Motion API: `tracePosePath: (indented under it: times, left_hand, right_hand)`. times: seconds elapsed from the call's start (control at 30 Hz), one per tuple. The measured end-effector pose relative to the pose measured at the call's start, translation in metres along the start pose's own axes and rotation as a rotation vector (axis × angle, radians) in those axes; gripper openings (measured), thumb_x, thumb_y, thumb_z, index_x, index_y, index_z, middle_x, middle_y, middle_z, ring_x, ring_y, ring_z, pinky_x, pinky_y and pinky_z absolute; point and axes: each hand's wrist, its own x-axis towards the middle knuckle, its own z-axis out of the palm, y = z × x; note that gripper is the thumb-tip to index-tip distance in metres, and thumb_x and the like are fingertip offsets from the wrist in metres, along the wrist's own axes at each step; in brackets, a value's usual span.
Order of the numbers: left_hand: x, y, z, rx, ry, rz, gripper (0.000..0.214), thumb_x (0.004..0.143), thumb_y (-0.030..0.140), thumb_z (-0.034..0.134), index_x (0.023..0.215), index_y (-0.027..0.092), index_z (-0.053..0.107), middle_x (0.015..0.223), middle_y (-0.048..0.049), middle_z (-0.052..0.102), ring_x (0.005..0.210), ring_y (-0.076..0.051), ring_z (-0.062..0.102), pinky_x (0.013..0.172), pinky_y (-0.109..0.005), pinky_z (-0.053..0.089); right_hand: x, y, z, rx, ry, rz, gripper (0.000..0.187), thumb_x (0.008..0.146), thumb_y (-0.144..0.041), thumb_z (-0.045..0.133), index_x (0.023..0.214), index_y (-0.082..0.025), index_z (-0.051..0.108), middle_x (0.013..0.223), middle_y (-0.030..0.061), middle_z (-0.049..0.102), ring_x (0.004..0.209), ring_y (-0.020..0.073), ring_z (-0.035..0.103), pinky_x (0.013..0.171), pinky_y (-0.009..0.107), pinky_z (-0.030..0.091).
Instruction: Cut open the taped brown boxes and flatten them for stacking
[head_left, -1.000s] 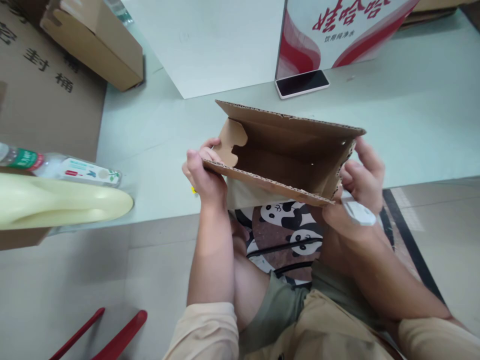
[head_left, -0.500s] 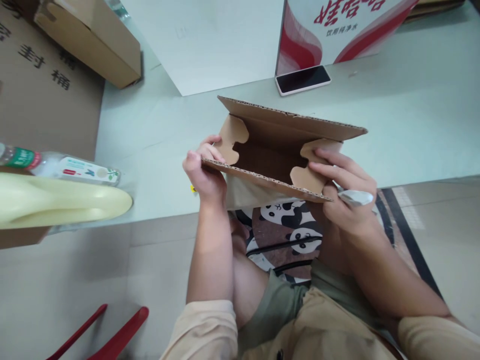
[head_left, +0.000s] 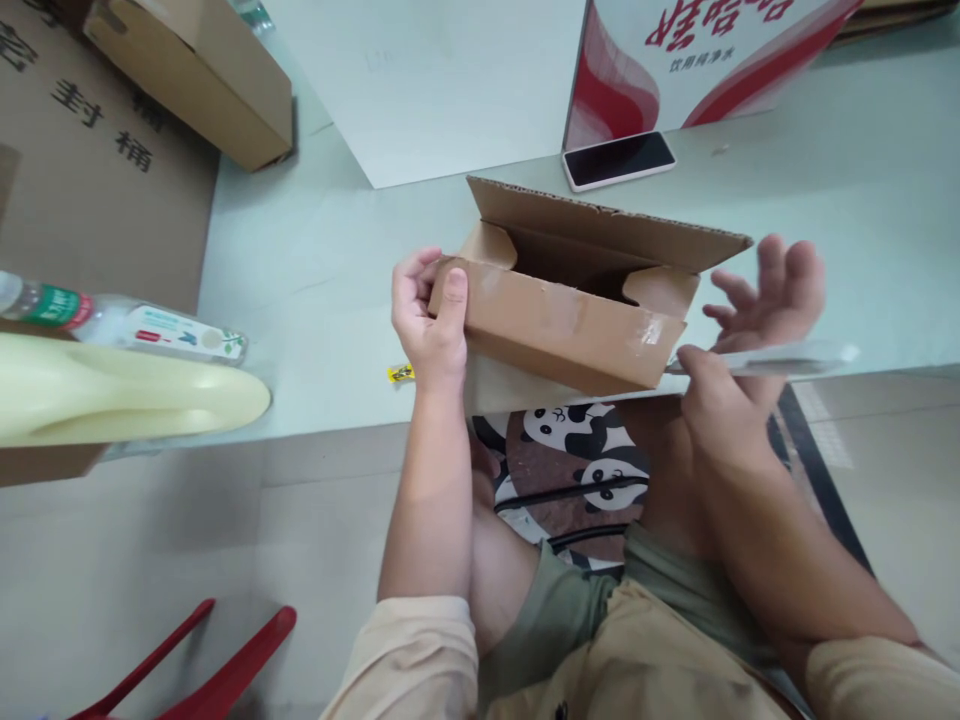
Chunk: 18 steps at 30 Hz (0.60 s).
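Note:
An open brown cardboard box (head_left: 570, 325) is held over the near edge of the pale green table (head_left: 300, 300). Its front panel now faces me, with its lid flap standing up behind. My left hand (head_left: 424, 320) grips the box's left end, thumb on the front panel and fingers curled round the corner. My right hand (head_left: 750, 300) is just off the box's right end. Its fingers are spread upward, while the thumb pinches a thin pale strip (head_left: 810, 353) that lies level and blurred.
A phone (head_left: 621, 160) lies face up behind the box, before a red and white sign (head_left: 675, 60). A closed carton (head_left: 202, 80), a water bottle (head_left: 127, 325) and a pale yellow plastic piece (head_left: 112, 395) are at the left. A yellow scrap (head_left: 400, 373) lies by my left wrist.
The box has tipped so its front panel faces me and both side tabs are folded in. My right hand left the right tab, moved away to the right and spread its fingers.

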Motion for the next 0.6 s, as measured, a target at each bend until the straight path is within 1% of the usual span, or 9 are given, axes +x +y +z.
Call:
tracePosePath:
  times: [0.07, 0.13, 0.17, 0.2, 0.27, 0.33, 0.47, 0.6]
  left_hand:
    - [0.0, -0.002, -0.002, 0.006, -0.031, 0.013, 0.044, 0.085, 0.059, 0.067, 0.112, 0.026, 0.057, 0.109, -0.0033, 0.067, 0.114, -0.021, 0.068, 0.103, -0.038, 0.052]
    - [0.001, -0.004, -0.005, 0.011, -0.074, 0.02, 0.044, 0.087, 0.058, 0.065, 0.116, 0.027, 0.057, 0.119, -0.0043, 0.064, 0.121, -0.023, 0.065, 0.107, -0.041, 0.05]
    - [0.001, -0.005, -0.007, 0.016, -0.097, 0.024, 0.045, 0.087, 0.058, 0.064, 0.119, 0.027, 0.056, 0.124, -0.0046, 0.063, 0.124, -0.025, 0.063, 0.108, -0.042, 0.05]
    - [0.002, -0.007, -0.009, 0.021, -0.12, 0.028, 0.046, 0.088, 0.059, 0.064, 0.122, 0.028, 0.055, 0.128, -0.0048, 0.062, 0.126, -0.026, 0.062, 0.11, -0.044, 0.049]
    - [0.003, -0.009, -0.011, 0.031, -0.159, 0.038, 0.048, 0.089, 0.059, 0.062, 0.126, 0.031, 0.054, 0.132, -0.0046, 0.06, 0.13, -0.028, 0.06, 0.112, -0.046, 0.047]
    - [0.004, -0.011, -0.013, 0.039, -0.193, 0.047, 0.048, 0.09, 0.059, 0.06, 0.13, 0.033, 0.054, 0.135, -0.0039, 0.06, 0.134, -0.029, 0.057, 0.115, -0.048, 0.045]
    - [0.006, -0.012, -0.015, 0.064, -0.236, 0.046, 0.043, 0.093, 0.056, 0.056, 0.131, 0.035, 0.057, 0.139, -0.0026, 0.059, 0.139, -0.028, 0.053, 0.119, -0.049, 0.041]
    - [0.009, -0.007, -0.015, 0.135, -0.262, 0.052, 0.036, 0.094, 0.055, 0.056, 0.119, 0.032, 0.068, 0.14, -0.002, 0.061, 0.14, -0.026, 0.051, 0.122, -0.047, 0.037]
  right_hand:
    - [0.001, 0.002, 0.005, 0.077, -0.087, 0.019, 0.1, 0.072, -0.02, 0.064, 0.156, -0.05, 0.018, 0.16, -0.0005, 0.035, 0.142, 0.032, 0.042, 0.113, 0.061, 0.035]
    - [0.0, 0.004, 0.009, 0.123, -0.088, 0.009, 0.102, 0.07, -0.017, 0.062, 0.156, -0.05, 0.017, 0.156, 0.0003, 0.039, 0.144, 0.0311, 0.04, 0.117, 0.062, 0.03]
    - [-0.001, 0.005, 0.011, 0.118, -0.078, -0.014, 0.099, 0.07, -0.016, 0.061, 0.155, -0.048, 0.022, 0.153, 0.0015, 0.041, 0.143, 0.0305, 0.042, 0.117, 0.062, 0.031]
    - [-0.002, 0.006, 0.011, 0.088, -0.072, -0.042, 0.092, 0.069, -0.015, 0.059, 0.152, -0.045, 0.032, 0.15, 0.0027, 0.043, 0.141, 0.0298, 0.043, 0.118, 0.06, 0.032]
    - [-0.004, 0.008, 0.011, 0.006, -0.065, -0.092, 0.073, 0.071, -0.012, 0.056, 0.139, -0.037, 0.051, 0.144, 0.0045, 0.047, 0.139, 0.0281, 0.045, 0.118, 0.057, 0.033]
    - [-0.006, 0.01, 0.011, -0.046, -0.059, -0.131, 0.06, 0.072, -0.01, 0.055, 0.128, -0.032, 0.059, 0.141, 0.0054, 0.049, 0.139, 0.0267, 0.044, 0.12, 0.054, 0.032]
    - [-0.008, 0.015, 0.012, -0.039, -0.05, -0.153, 0.056, 0.076, -0.011, 0.056, 0.128, -0.03, 0.058, 0.144, 0.0054, 0.047, 0.14, 0.026, 0.044, 0.121, 0.054, 0.03]
    - [-0.008, 0.017, 0.012, -0.058, -0.066, -0.149, 0.057, 0.077, -0.012, 0.056, 0.13, -0.033, 0.057, 0.146, 0.0033, 0.046, 0.141, 0.0257, 0.042, 0.122, 0.055, 0.029]
